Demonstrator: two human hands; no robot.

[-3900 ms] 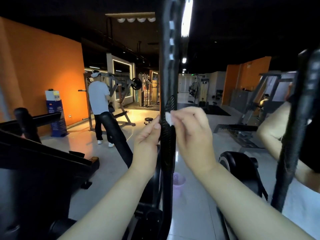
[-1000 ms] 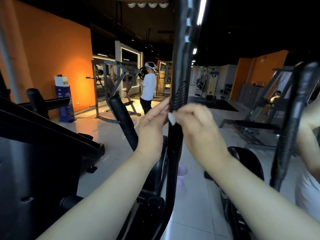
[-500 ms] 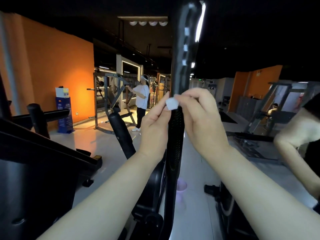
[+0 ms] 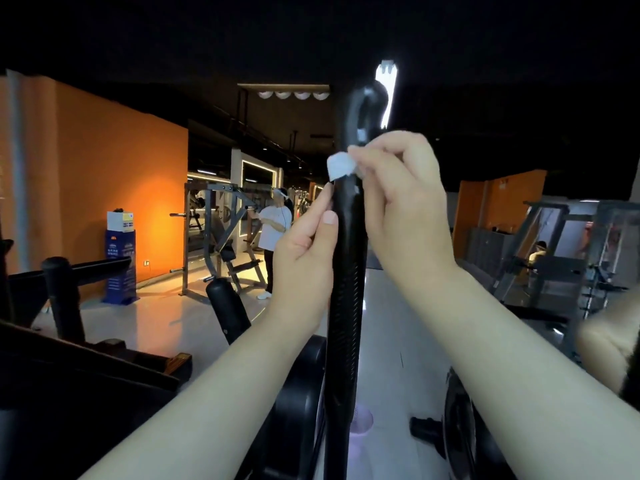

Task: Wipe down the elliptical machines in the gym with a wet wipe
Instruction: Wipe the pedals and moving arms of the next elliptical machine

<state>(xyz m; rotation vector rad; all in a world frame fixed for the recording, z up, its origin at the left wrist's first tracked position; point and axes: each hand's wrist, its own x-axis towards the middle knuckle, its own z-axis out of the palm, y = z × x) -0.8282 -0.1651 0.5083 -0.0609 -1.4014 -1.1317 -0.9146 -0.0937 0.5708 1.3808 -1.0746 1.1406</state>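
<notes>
A person's right hand (image 4: 398, 188) pinched a small white wipe (image 4: 339, 166) between thumb and curled fingers and pressed it to the front of a black elliptical handlebar (image 4: 346, 271), just below the handlebar's rounded tip. Four seconds earlier the wipe had sat lower, on the ribbed grip; half a second earlier it was at the top of that grip, and by this moment it had climbed onto the smooth section above it. The left hand (image 4: 304, 251) had risen with it and lay against the handlebar's left side below the wipe, thumb and forefinger nearly straight and touching the bar, gripping nothing. The tip of the handlebar, cut off in the earlier views, was now in sight against a bright ceiling light (image 4: 388, 95). A person in a white shirt (image 4: 275, 233), earlier farther left of the handlebar, stood closer to it beside a grey weight rack (image 4: 214, 244). On the floor at the handlebar's foot, just to its right, stood a small pale pink bin (image 4: 362, 419); its contents could not be made out. Far left of the handlebar, a white box (image 4: 119, 220) sat on a blue stand (image 4: 119, 271) against the orange wall (image 4: 104, 161). Another person's arm (image 4: 609, 344) showed at the right edge.
</notes>
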